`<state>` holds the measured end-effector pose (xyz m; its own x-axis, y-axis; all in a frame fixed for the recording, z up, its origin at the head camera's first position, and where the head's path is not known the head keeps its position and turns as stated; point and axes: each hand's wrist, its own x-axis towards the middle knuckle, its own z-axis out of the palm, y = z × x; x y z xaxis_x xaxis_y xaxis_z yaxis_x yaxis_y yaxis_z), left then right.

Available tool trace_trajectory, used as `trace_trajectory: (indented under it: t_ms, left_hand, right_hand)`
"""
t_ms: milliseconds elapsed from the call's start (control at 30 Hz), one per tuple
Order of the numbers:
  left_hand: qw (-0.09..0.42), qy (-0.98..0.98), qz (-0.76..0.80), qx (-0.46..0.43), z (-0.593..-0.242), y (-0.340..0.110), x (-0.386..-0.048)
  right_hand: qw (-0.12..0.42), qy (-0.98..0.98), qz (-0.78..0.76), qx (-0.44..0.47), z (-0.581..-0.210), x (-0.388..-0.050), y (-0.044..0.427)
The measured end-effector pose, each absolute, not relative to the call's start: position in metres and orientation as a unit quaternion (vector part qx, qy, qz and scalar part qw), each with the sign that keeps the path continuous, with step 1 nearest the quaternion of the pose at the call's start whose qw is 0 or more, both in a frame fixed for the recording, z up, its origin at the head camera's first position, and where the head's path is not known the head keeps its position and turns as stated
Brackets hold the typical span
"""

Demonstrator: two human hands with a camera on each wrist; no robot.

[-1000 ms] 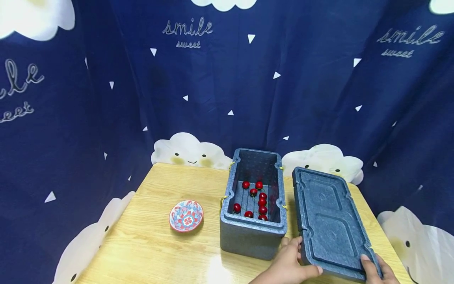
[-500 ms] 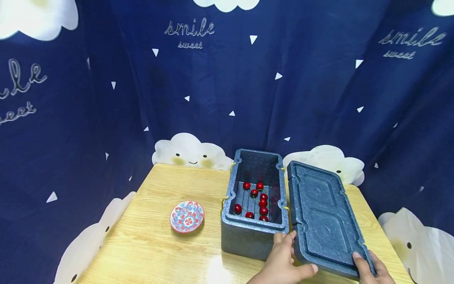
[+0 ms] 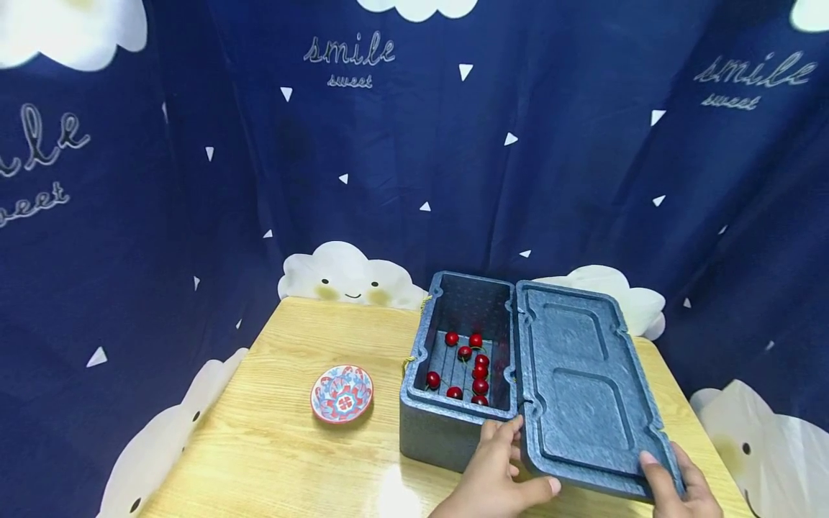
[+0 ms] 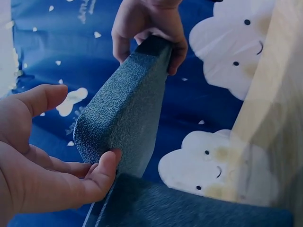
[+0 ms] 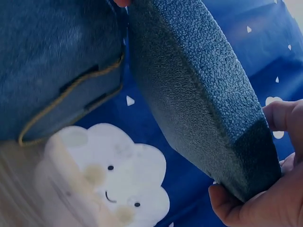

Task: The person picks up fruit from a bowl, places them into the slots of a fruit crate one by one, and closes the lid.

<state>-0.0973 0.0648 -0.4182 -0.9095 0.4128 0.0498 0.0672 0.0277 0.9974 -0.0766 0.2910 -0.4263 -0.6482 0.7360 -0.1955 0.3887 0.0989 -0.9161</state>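
Observation:
A dark blue-grey foam box (image 3: 447,434) stands uncovered on the table, with several red cherries (image 3: 480,386) on its floor. Its lid (image 3: 586,388), recessed inner side up, leans beside the box's right rim and is raised off the table at the near end. With thumb and fingers my right hand (image 3: 683,485) grips the lid's near right corner; the right wrist view shows the fingers around the thick edge (image 5: 236,156). My left hand (image 3: 495,467) touches the lid's near left corner with extended fingertips, its thumb spread apart, as the left wrist view shows.
A small patterned bowl (image 3: 341,393) sits on the wooden table (image 3: 259,432) left of the box. Yellow cord (image 5: 71,87) loops along the box's side. A dark blue curtain (image 3: 388,144) with white clouds hangs behind and around the table.
The lid has moved left, up against the box's right rim, with both hands moving left along with it. The cherries and bowl have stayed in place.

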Motion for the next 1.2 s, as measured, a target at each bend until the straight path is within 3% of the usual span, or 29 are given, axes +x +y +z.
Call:
trace_trajectory:
  t_ms: [367,867,1200]
  left_hand:
    - [0.021,0.737,0.65,0.184,-0.412,0.037,-0.109]
    - [-0.017,0.801,0.58,0.149,-0.409,-0.008,-0.118]
    - [-0.068,0.819,0.556,0.122,-0.408,-0.017,-0.122]
  right_hand:
    - [0.164,-0.706,0.624,-0.291,-0.417,-0.083,0.257]
    - [0.165,-0.725,0.638,-0.201,-0.42,-0.099,0.209]
    - [0.192,-0.715,0.656,-0.148,-0.419,-0.106,0.191]
